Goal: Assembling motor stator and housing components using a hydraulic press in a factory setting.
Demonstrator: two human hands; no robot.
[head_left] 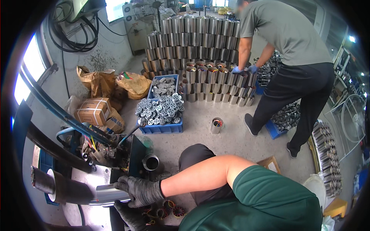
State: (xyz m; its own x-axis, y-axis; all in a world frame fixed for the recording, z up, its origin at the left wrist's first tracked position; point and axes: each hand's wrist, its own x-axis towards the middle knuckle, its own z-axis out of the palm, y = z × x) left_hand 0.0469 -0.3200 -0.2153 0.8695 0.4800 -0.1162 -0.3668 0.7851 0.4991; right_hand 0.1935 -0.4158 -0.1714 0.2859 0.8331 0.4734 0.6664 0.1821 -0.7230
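A shiny metal tube point(112, 195) lies level against the dark round shaft point(75, 191) of a machine at the lower left. My right hand point(140, 190), in a dark grey knit glove, is closed round the tube's right end. Just below, my left hand point(131, 217), gloved alike, has its fingers at the tube's lower edge by the same end; part of this hand is hidden. Beneath and beside my hands are several wire-wound motor stators point(178, 211) with coloured leads. A dark open cylinder point(151, 163) stands beyond my right hand.
Stacked metal tubes point(192, 36) fill the back, where a co-worker point(287, 34) in blue gloves bends over them. Blue crates point(162, 128) hold grey metal end caps. One tube with wires inside point(216, 125) stands on the floor. A carton point(93, 111) and paper sacks are at left.
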